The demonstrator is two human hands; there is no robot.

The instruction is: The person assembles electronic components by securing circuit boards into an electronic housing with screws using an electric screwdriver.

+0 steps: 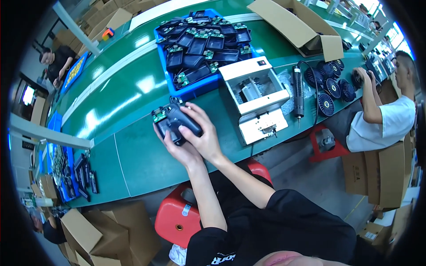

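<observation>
Over the green bench, both hands are closed around a black plastic housing [180, 119] with a small green circuit board [159, 115] at its far left end. My left hand [183, 152] grips it from below and the near left side. My right hand [205, 135] wraps its right side, with the thumb lying across the top. Fingers hide part of the housing's underside. Just beyond it stands a blue bin [178, 92] heaped with similar black housings [194, 60] and boards. To the right is a white machine with an open top [262, 106].
An electric screwdriver [298, 95] and several black round finned parts [328, 86] lie right of the machine. An open cardboard box [284, 26] sits behind. A co-worker [384, 117] sits at far right. Red stools [175, 217] and cartons stand below; another blue bin [69, 159] is left.
</observation>
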